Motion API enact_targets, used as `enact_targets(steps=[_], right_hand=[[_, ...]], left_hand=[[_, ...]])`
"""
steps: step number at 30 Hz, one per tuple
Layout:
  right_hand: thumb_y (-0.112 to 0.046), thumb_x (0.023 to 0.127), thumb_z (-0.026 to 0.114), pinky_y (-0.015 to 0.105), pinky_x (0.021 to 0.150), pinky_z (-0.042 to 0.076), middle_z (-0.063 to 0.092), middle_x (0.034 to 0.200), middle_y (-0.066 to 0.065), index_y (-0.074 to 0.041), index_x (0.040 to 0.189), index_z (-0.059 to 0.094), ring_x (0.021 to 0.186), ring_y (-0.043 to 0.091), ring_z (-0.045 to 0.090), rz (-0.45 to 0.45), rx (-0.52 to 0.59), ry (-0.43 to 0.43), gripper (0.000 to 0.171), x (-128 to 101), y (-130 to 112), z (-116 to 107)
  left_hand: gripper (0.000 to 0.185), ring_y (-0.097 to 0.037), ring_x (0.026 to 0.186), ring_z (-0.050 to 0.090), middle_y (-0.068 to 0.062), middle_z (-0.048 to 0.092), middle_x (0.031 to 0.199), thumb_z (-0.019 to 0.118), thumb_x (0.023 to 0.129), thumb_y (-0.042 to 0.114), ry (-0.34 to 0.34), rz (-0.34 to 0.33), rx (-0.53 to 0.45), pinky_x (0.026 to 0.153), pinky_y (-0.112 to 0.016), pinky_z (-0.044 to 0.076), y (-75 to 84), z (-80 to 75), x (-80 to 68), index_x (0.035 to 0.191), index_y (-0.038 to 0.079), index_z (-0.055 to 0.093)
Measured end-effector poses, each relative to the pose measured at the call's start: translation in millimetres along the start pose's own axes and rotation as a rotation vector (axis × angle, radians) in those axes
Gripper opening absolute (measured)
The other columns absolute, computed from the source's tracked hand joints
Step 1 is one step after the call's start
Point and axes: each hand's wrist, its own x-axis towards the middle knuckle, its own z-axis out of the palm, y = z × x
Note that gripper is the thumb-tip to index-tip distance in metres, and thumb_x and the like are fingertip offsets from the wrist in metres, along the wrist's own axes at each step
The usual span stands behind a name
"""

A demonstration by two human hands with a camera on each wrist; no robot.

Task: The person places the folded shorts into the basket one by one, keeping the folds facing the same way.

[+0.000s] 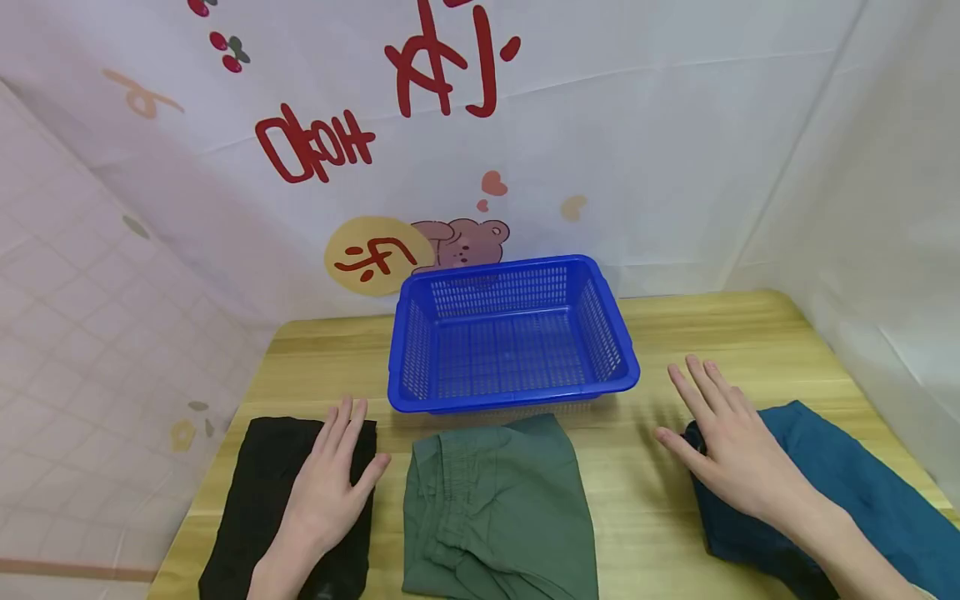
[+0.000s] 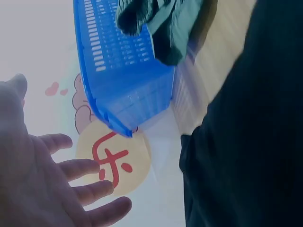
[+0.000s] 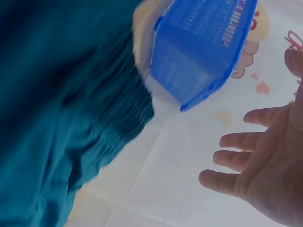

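Observation:
Three folded garments lie along the near edge of a wooden table [image 1: 675,329]: a black one [image 1: 258,492] at the left, a green one [image 1: 498,508] in the middle, a teal one [image 1: 847,487] at the right. My left hand [image 1: 330,483] lies flat on the black garment [image 2: 246,142], fingers straight. My right hand [image 1: 723,437] rests flat over the left end of the teal garment [image 3: 61,118], fingers spread. An empty blue plastic basket [image 1: 510,333] stands just behind the green garment [image 2: 165,23]. In the wrist views, my left hand [image 2: 57,189] and my right hand [image 3: 265,161] show open palms.
A white cloth backdrop [image 1: 600,142] with red lettering and a bear picture hangs close behind the table. A white wall [image 1: 885,250] closes off the right side. Bare tabletop shows on both sides of the basket [image 3: 203,52].

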Motion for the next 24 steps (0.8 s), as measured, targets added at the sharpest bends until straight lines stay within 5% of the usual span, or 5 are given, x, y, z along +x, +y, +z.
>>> enact_targets(steps=[10,24], right_hand=[[-0.046,0.104,0.063,0.072,0.124,0.026,0.018,0.177,0.020,-0.018,0.170,0.018,0.165,0.044,0.014,-0.008,0.090,-0.044,0.084,1,-33,12],[-0.045,0.102,0.066,0.070,0.115,0.043,0.033,0.172,0.019,-0.018,0.166,0.033,0.157,0.047,0.034,-0.120,0.075,-0.051,0.076,-5,-65,40]], left_hand=[[0.070,-0.047,0.158,0.031,-0.020,0.030,0.173,0.058,0.108,0.038,0.037,0.021,-0.137,0.116,-0.072,0.040,12.7,15.9,-5.5,0.167,0.011,0.030],[0.072,-0.042,0.153,0.043,-0.012,0.041,0.170,0.061,0.105,0.047,-0.040,-0.030,-0.184,0.112,-0.067,0.047,29.2,37.7,-14.3,0.165,0.017,0.035]])
